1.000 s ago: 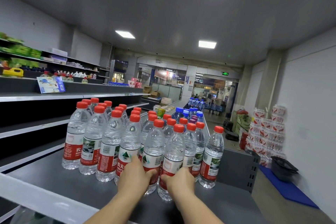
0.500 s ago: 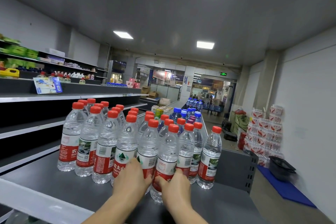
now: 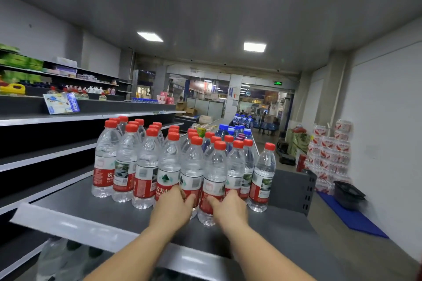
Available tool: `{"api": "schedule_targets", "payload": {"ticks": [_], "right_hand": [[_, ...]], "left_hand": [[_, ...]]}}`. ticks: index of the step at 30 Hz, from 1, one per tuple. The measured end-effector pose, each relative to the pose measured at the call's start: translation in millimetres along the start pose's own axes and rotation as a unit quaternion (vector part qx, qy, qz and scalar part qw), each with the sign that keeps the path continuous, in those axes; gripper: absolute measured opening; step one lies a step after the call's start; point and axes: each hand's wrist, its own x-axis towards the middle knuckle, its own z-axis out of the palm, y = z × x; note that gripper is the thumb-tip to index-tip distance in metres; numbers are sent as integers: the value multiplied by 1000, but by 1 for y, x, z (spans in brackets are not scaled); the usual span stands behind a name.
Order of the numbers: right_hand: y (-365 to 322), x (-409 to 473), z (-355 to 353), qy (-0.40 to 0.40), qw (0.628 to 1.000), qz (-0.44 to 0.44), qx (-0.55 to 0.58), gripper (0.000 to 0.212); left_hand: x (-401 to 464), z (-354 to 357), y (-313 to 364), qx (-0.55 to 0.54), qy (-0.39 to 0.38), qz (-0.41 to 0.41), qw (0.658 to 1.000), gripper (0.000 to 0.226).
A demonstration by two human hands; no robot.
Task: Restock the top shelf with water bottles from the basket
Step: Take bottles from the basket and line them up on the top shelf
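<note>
Clearly both hands work as a pair: the left hand (image 3: 172,209) and right hand (image 3: 229,209) each wrap a front water bottle (image 3: 211,186) low on its label, steadying them upright among the packed rows on the top shelf (image 3: 109,214).

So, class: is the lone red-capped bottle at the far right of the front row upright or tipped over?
Upright. The bottle stands base down on the shelf, red cap uppermost, apart from its neighbours.
</note>
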Motion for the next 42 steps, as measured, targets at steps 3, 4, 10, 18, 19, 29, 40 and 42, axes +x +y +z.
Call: {"api": "schedule_targets", "payload": {"ticks": [3,4,10,18,19,29,40,42], "right_hand": [[1,-26,-13,10,1000,-13,9,50],[2,-35,-17,12,1000,-13,16,48],[39,-101,-41,46,997,-16,66,39],[202,-228,-5,57,994,72,56,36],[227,-240,3,44,993,95,52,35],[504,-301,161,-41,972,230,-5,37],[796,-304,388,-60,974,188,-111,31],[823,-303,410,-58,968,178,-165,31]], "left_hand": [[-18,-12,7,7,-8,22,1000,25],[-26,-16,9,5,-11,31,999,27],[-108,-21,31,-150,-88,50,983,32],[-277,76,-17,-225,-304,-71,923,37],[-294,91,-31,-216,-327,-86,916,39],[-417,303,-190,-156,-395,-167,890,53],[-520,558,-421,-133,-372,-177,901,41],[-530,581,-447,-135,-370,-177,902,38]]}}
